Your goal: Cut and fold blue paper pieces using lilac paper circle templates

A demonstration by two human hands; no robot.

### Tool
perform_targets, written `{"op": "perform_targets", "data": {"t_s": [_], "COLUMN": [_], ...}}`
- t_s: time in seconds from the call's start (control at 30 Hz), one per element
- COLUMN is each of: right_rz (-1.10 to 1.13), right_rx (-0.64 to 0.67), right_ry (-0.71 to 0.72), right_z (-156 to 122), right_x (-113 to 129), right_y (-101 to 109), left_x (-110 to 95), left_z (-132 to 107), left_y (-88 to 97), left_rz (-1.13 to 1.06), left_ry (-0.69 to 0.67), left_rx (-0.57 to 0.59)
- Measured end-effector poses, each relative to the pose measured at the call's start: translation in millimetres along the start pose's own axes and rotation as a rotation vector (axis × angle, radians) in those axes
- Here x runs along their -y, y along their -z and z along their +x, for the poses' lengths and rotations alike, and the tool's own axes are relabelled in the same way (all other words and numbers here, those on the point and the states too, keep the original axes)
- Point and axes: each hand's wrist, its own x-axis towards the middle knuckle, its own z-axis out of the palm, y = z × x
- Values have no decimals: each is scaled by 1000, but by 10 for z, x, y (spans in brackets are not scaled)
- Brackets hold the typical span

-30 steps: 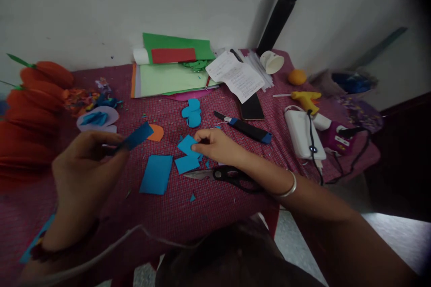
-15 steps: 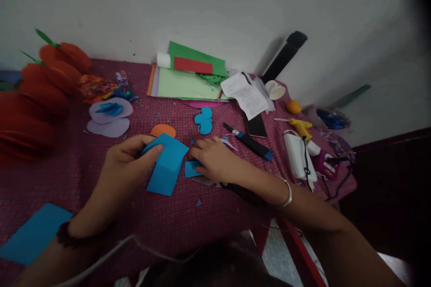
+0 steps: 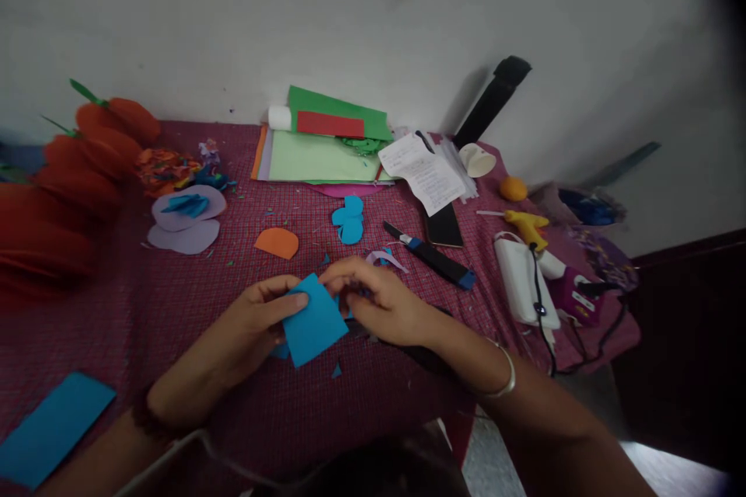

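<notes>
Hands: 2, left hand (image 3: 265,318) and right hand (image 3: 381,303). Bracelets: 2, dark band (image 3: 148,415) and silver bangle (image 3: 506,374). Blue sheets (image 3: 315,322): 2 in plain view; further blue pieces part-hidden by the hands, number unclear. Lilac ovals (image 3: 189,238): 2. Orange cutout (image 3: 277,242): 1. Blue lobed cutout (image 3: 350,221): 1, counted as a single group. Green stems (image 3: 88,92): 2; red-orange paper forms (image 3: 50,217) beneath overlap, several, no firm count. Red strip (image 3: 329,125): 1. White roll (image 3: 280,118): 1. Written note (image 3: 423,172): 1. Cutter (image 3: 437,258): 1. Glue gun (image 3: 528,227): 1. Cup (image 3: 478,161): 1. Orange fruit (image 3: 513,189): 1. Black tube (image 3: 493,101): 1. Blue scraps (image 3: 336,370): several, too small to tally.
</notes>
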Motion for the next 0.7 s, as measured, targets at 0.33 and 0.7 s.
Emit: {"op": "perform_targets", "data": {"t_s": [0.33,0.7], "right_rz": [-99,-137], "right_rx": [-107,-275], "right_ry": [-5,-182], "right_z": [-31,7], "right_x": [-74,-111], "right_y": [-69,-133], "left_x": [89,27], "left_z": [14,-97], "left_y": [-86,-171], "left_rz": [56,413], "left_ry": [-180,-364], "left_rx": [-67,-197]}}
